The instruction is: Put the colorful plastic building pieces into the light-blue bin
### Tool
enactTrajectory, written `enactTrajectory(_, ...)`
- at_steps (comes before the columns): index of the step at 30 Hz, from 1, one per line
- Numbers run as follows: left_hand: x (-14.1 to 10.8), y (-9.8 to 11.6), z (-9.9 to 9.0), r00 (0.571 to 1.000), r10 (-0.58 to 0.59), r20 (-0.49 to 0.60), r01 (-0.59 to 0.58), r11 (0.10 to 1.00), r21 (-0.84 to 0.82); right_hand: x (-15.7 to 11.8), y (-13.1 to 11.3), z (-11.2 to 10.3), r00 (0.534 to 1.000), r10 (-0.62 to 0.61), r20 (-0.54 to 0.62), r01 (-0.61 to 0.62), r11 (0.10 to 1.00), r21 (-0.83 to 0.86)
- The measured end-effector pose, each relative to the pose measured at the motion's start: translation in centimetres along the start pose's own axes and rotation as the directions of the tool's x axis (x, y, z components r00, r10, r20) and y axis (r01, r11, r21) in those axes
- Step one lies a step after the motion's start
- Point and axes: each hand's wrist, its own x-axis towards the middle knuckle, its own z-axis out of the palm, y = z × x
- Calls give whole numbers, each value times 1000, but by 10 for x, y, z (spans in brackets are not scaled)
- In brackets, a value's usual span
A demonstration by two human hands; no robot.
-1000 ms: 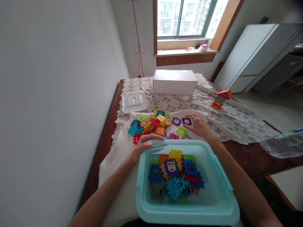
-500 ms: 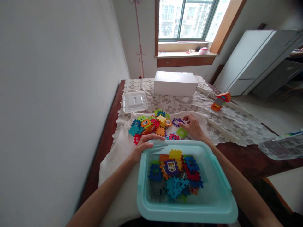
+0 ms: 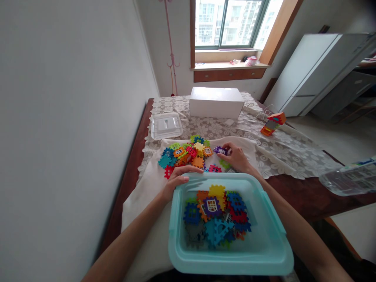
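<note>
A light teal plastic storage bin (image 3: 232, 267) is right in front of me, tilted toward me, with several coloured interlocking toy pieces inside. At its far left corner my left hand (image 3: 178, 181) grips the rim, fingers lying over the edge. Beyond the bin, my right hand (image 3: 235, 157) pinches a purple window-patterned building piece (image 3: 219, 150) between thumb and fingers, low over the white cloth. Close under that hand lies a green piece (image 3: 225, 164), partly covered. A loose heap of multicoloured pieces (image 3: 198, 161) spreads left of the right hand.
A clear lid (image 3: 167, 126) lies on the lace tablecloth (image 3: 205, 124) at the back left. Behind the heap stands a white box (image 3: 216, 105). A small orange and grey assembled toy (image 3: 272, 124) is at the right, and a clear plastic bottle (image 3: 346, 180) at the far right.
My right hand has closed on the purple piece, which has turned and shifted slightly. My left hand keeps its place on the bin rim. The view has moved a little.
</note>
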Motion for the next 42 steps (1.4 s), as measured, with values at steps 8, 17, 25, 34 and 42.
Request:
enactTrajectory(8,2,1,-2,1000,16,17,-17,999,43,-25,-44,-34,991,-59,118,-34,751,660)
enactTrajectory(17,2,1,-1,999,-14,31,14,1000,0,-23,-46,-52,916,-207,343,0,856,517)
enactTrajectory(25,2,4,1,1000,15,9,-16,1000,22,-18,-5,-33,901,-116,419,198,968,-157)
enactTrajectory(34,0,3,1,1000,-2,19,2,1000,3,-19,-22,-27,936,-166,310,225,960,-165)
enactTrajectory(42,1,2,-1,1000,-3,24,2,1000,30,-28,-18,12,837,-421,349,433,900,48)
